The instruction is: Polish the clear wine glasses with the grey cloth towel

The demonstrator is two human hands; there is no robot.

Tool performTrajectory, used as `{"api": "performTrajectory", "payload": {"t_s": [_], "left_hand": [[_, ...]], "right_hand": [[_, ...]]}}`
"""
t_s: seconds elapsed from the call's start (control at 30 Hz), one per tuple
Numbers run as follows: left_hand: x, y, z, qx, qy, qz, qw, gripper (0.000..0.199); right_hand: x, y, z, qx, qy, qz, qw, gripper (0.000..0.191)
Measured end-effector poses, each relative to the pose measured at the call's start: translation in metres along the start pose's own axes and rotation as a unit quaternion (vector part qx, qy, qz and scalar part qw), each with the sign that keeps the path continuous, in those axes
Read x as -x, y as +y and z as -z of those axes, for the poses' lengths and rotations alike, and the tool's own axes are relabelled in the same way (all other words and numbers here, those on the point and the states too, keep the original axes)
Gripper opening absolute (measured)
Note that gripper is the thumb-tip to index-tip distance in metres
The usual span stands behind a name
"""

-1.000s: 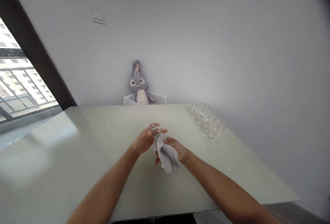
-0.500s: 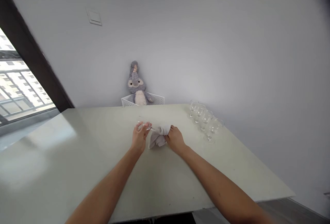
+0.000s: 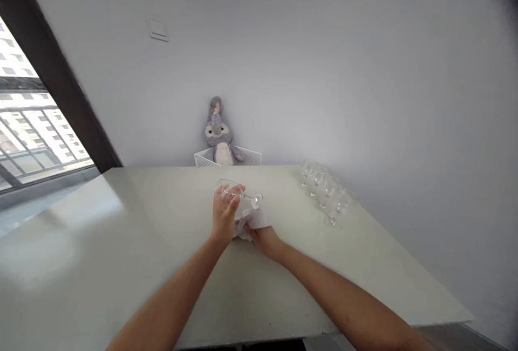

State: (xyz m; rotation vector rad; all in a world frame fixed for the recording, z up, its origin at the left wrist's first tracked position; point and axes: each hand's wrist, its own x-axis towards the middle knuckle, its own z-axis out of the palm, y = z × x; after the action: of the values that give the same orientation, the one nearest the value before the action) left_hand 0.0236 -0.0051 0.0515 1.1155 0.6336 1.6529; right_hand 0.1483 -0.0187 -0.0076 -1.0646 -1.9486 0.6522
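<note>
My left hand (image 3: 224, 215) is closed around the bowl of a clear wine glass (image 3: 230, 189). The glass lies sideways in the air, its stem and round foot pointing right. Just below the foot, my right hand (image 3: 263, 238) grips a pale grey cloth (image 3: 259, 219), which is bunched up and partly hidden by the fingers. The cloth is close under the foot; I cannot tell whether they touch.
A row of several stemmed glasses (image 3: 327, 186) stands along the right edge of the pale table (image 3: 133, 265). At the far edge, a grey plush toy (image 3: 217, 132) sits in a white perforated basket (image 3: 253, 157) against the wall.
My right hand and the cloth have come down off the stem and foot, which now show bare. The glass has turned slightly in my left hand. The view has shifted a little.
</note>
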Motion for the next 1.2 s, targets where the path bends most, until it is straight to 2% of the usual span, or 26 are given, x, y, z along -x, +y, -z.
{"api": "performTrajectory", "payload": {"t_s": [0.07, 0.1, 0.17, 0.2, 0.23, 0.3, 0.43, 0.5, 0.57, 0.7, 0.77, 0.9, 0.97, 1.03, 1.13, 1.2], "left_hand": [[-0.003, 0.001, 0.003, -0.011, 0.005, -0.023, 1.0, 0.045], [-0.005, 0.002, 0.005, -0.023, 0.006, -0.038, 0.999, 0.045], [-0.008, 0.002, 0.009, -0.051, 0.007, -0.071, 0.996, 0.047], [-0.009, 0.001, 0.012, -0.063, 0.011, -0.085, 0.994, 0.048], [-0.01, 0.001, 0.014, -0.072, 0.015, -0.095, 0.993, 0.049], [-0.011, -0.001, 0.017, -0.085, 0.023, -0.102, 0.991, 0.049], [-0.007, -0.012, 0.017, -0.136, 0.006, -0.115, 0.984, 0.051], [0.0, -0.021, 0.016, -0.174, -0.024, -0.126, 0.976, 0.054], [0.009, -0.03, 0.015, -0.217, -0.061, -0.136, 0.965, 0.057], [0.021, -0.043, 0.016, -0.318, -0.134, -0.143, 0.928, 0.064], [0.022, -0.045, 0.017, -0.35, -0.158, -0.15, 0.911, 0.064], [0.019, -0.043, 0.019, -0.418, -0.202, -0.128, 0.876, 0.076], [0.019, -0.042, 0.018, -0.457, -0.229, -0.081, 0.855, 0.079], [0.02, -0.04, 0.017, -0.485, -0.237, -0.037, 0.841, 0.072], [0.023, -0.038, 0.014, -0.499, -0.226, -0.005, 0.837, 0.062], [0.023, -0.038, 0.013, -0.504, -0.224, 0.003, 0.835, 0.059]], "right_hand": [[0.004, -0.006, -0.001, 0.093, -0.058, 0.053, 0.993, 0.031], [0.005, -0.009, 0.0, 0.124, -0.079, 0.075, 0.986, 0.037], [0.005, -0.012, 0.006, 0.156, -0.1, 0.109, 0.977, 0.062], [0.004, -0.013, 0.011, 0.162, -0.107, 0.123, 0.973, 0.069], [0.002, -0.012, 0.016, 0.163, -0.108, 0.131, 0.972, 0.065], [-0.003, -0.008, 0.027, 0.163, -0.078, 0.134, 0.974, 0.045], [-0.006, -0.006, 0.038, 0.131, 0.078, 0.131, 0.979, 0.047], [-0.004, -0.011, 0.038, 0.111, 0.15, 0.108, 0.976, 0.04], [-0.003, -0.017, 0.034, 0.112, 0.18, 0.082, 0.974, 0.028], [-0.006, -0.022, 0.028, 0.142, 0.122, 0.057, 0.981, 0.034], [-0.008, -0.02, 0.03, 0.162, 0.104, 0.022, 0.981, 0.024], [-0.003, -0.015, 0.046, 0.155, 0.114, -0.036, 0.981, 0.014], [0.01, -0.012, 0.06, 0.102, 0.139, -0.081, 0.982, 0.015], [0.031, -0.008, 0.076, 0.045, 0.177, -0.145, 0.972, 0.019], [0.071, 0.001, 0.102, 0.006, 0.257, -0.247, 0.934, 0.028], [0.095, 0.009, 0.117, -0.003, 0.309, -0.291, 0.905, 0.033]]}}
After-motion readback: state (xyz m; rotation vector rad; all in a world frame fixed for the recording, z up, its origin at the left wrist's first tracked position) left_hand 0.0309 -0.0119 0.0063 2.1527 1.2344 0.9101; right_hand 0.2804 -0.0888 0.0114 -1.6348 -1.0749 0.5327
